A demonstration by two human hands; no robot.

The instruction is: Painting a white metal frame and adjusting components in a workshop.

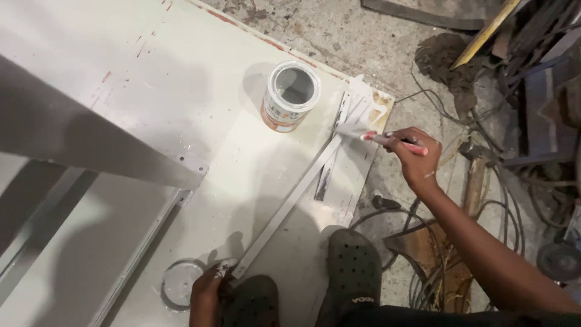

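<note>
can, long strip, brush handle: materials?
Can: looks like metal, with a bright rolled rim, an orange paper label and pale paint inside.
Strip: probably metal, thin, straight and sharp-edged, coated in grey-white paint.
Brush handle: red, glossy, likely plastic or painted wood; the right hand covers most of it.

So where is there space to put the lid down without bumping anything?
The big painted panel is bare left of the open paint can, up to the angled beam. A smaller bare patch lies between the can and the long strip. It is crowded by the right hand with the brush, and near the left hand, lid and shoes.
</note>
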